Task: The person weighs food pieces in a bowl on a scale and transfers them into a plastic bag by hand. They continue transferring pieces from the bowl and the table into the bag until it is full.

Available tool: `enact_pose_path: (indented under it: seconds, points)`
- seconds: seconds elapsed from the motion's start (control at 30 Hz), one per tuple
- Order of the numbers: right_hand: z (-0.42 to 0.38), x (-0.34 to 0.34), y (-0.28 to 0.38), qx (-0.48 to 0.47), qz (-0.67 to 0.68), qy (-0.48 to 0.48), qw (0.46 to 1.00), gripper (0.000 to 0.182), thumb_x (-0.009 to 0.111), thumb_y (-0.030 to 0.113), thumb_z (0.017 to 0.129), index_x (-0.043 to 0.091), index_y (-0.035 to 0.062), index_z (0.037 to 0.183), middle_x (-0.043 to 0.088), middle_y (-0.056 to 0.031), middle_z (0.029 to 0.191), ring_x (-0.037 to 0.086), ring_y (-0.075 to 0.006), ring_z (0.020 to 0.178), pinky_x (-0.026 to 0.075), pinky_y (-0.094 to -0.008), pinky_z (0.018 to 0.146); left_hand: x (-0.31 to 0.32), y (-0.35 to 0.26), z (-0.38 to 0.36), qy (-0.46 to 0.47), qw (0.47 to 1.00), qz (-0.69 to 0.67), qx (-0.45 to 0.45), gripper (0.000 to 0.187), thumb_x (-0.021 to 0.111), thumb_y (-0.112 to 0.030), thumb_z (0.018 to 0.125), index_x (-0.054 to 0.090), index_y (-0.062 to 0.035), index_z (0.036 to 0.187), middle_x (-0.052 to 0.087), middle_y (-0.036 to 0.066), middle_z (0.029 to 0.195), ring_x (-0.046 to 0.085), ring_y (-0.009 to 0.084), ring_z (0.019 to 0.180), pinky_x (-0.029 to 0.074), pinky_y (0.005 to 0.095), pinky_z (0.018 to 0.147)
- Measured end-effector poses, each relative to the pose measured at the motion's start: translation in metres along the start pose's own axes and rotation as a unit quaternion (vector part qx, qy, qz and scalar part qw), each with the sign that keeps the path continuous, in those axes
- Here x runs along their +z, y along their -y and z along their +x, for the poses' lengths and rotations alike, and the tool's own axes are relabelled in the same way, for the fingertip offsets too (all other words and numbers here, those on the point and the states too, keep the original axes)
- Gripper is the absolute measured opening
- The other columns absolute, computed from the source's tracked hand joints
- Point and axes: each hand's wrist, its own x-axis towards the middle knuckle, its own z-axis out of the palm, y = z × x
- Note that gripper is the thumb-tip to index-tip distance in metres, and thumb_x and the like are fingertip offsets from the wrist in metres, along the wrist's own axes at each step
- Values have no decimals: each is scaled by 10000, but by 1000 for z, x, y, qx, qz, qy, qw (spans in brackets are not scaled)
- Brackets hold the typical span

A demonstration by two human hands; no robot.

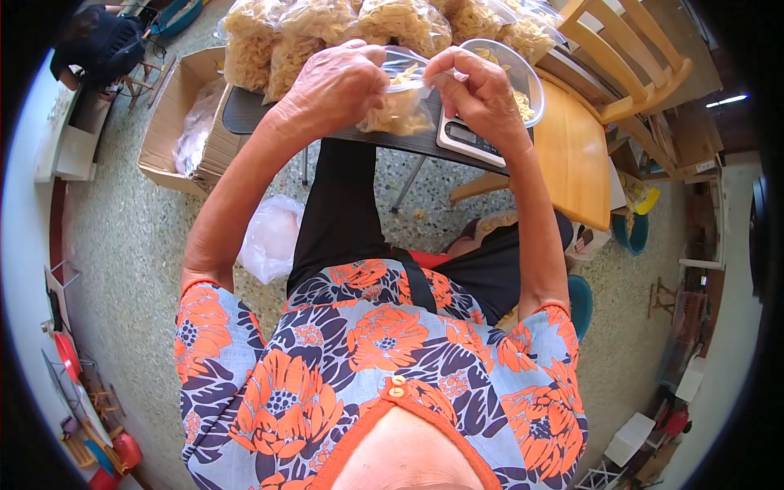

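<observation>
Head view: between my left hand (336,86) and right hand (478,86), fingers of both pinched shut on its top edge, I hold a clear plastic bag (398,110) partly filled with pale yellow, flat pieces, over the dark table's (327,131) near edge, beside the scale (469,137). No brand or label on the bag is readable.

The glossy, crinkled clear plastic bag (398,111) lies nearest the scale (471,140), whose casing looks like smooth plastic. Right of the scale, the chair (572,147) is smooth, lightly shiny wood; left of it, the box (184,122) is matt cardboard. Below, the speckled floor (351,184) looks like stone.
</observation>
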Motion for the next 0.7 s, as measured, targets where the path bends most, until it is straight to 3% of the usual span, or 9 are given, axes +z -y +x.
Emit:
enact_pose_path:
  seconds: [0.1, 0.17, 0.2, 0.27, 0.3, 0.47, 0.53, 0.7]
  points:
    - [1, 1, 1, -29, 62, 42, 997, 111, 731, 44, 901, 678, 45, 998, 675, -34, 825, 580, -68, 598, 483, -239, 559, 10, 2, 0, -41, 999, 13, 22, 58, 766, -173, 798, 743, -121, 809, 671, 38, 940, 648, 281, 934, 556, 419, 815]
    - [-1, 3, 4, -7, -163, 105, 981, 283, 785, 91, 829, 654, 90, 1080, 734, -98, 982, 700, -194, 697, 564, -317, 648, 15, 2, -1, -66, 996, 50, 43, 83, 744, -190, 822, 754, -131, 880, 681, 14, 961, 655, 266, 915, 562, 410, 794]
    - [-4, 7, 5, -7, -163, 105, 981, 283, 785, 91, 829, 654, 90, 1080, 734, -98, 982, 700, -194, 697, 564, -317, 648, 17, 1, -3, -66, 996, 49, 43, 83, 744, -190, 822, 754, -131, 880, 681, 14, 961, 655, 266, 915, 562, 410, 794]
    - [-8, 15, 0, -71, -273, 81, 956, 430, 812, 139, 809, 617, 142, 1193, 730, -130, 1140, 739, -330, 932, 594, -419, 804, 18, -1, -6, -64, 996, 48, 33, 63, 689, -142, 884, 716, -101, 923, 660, 47, 926, 666, 289, 891, 555, 425, 782]
    - [-9, 18, -11, -64, -274, 96, 955, 568, 847, 199, 784, 578, 160, 1283, 720, -123, 1209, 686, -386, 1106, 565, -486, 901, 19, -2, -6, -64, 996, 48, 33, 63, 689, -142, 884, 716, -101, 923, 660, 47, 926, 666, 289, 891, 555, 425, 782]
    - [-9, 34, -31, -91, -257, 51, 961, 648, 883, 281, 753, 591, 154, 1317, 706, -116, 1230, 697, -357, 1094, 570, -471, 898, 24, -1, -6, -147, 986, -34, 66, 139, 668, -73, 891, 712, -67, 1022, 665, 102, 968, 689, 342, 914, 570, 449, 773]
    - [-8, 33, -29, -50, -258, 74, 962, 579, 890, 294, 746, 645, 135, 1246, 714, -112, 1149, 701, -342, 1071, 571, -457, 897, 20, 0, -8, -127, 989, -40, 58, 133, 669, -62, 891, 706, -54, 1018, 656, 115, 962, 684, 348, 908, 564, 456, 772]
    - [-6, 22, -23, -65, -325, 109, 937, 402, 888, 247, 728, 712, 74, 1046, 674, -107, 965, 669, -329, 981, 548, -452, 863, 16, 8, -16, -77, 994, -43, 64, 111, 700, -70, 885, 691, -36, 991, 629, 132, 937, 662, 365, 885, 545, 474, 766]
